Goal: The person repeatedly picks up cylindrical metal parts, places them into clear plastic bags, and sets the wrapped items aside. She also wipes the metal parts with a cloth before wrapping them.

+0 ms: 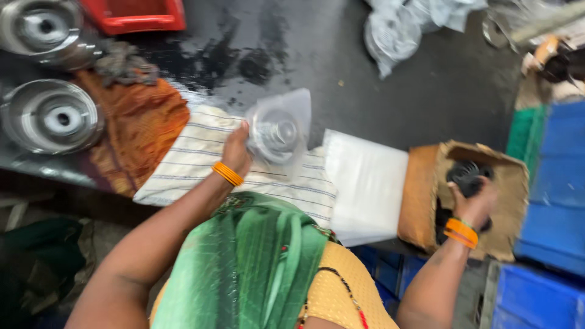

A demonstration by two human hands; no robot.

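Note:
My left hand [236, 149] grips a round shiny metal part wrapped in a clear plastic bag [278, 129], held above a striped white cloth [195, 159]. My right hand [475, 204] reaches into an open cardboard box [426, 195] at the right and closes on a black round ribbed part [468, 175]. Both wrists wear orange bangles. A stack of clear plastic bags [365, 183] lies between the cloth and the box.
Two round metal parts [52, 116] [39, 27] sit at the far left beside an orange cloth [140, 131]. A red tray [134, 15] is at the top left. Bagged parts [393, 33] lie at the top. Blue crates [557, 201] stand at the right.

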